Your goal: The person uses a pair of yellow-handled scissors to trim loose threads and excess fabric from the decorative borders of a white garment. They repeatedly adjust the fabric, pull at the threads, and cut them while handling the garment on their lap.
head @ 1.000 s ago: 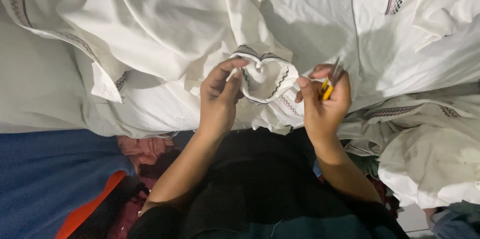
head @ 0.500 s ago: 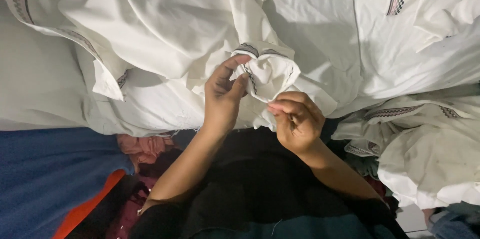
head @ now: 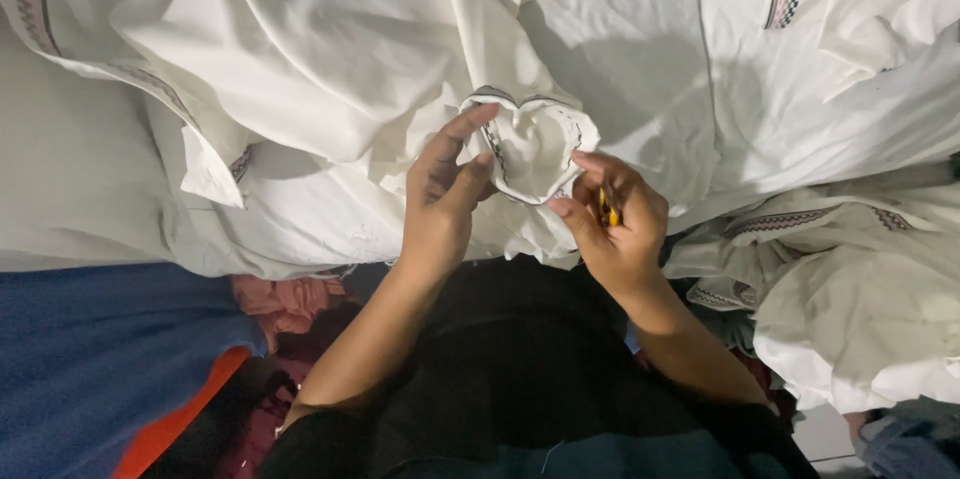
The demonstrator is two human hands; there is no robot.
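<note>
Hands work one white cuff (head: 530, 144): left hand (head: 440, 194) pinches its trimmed edge, right hand (head: 615, 219) beside it clenches a small yellow cutter (head: 604, 209). Risk: a slack pinch could let the cutter nick cloth or fingertip.

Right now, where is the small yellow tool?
In the head view, right of centre: the yellow tool sits inside the right hand, just below the bunched white cuff.

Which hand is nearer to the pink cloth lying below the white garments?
Left. The left hand holds the trimmed cuff above and right of the pink cloth; the right hand, gripping a small yellow tool, is farther right.
</note>
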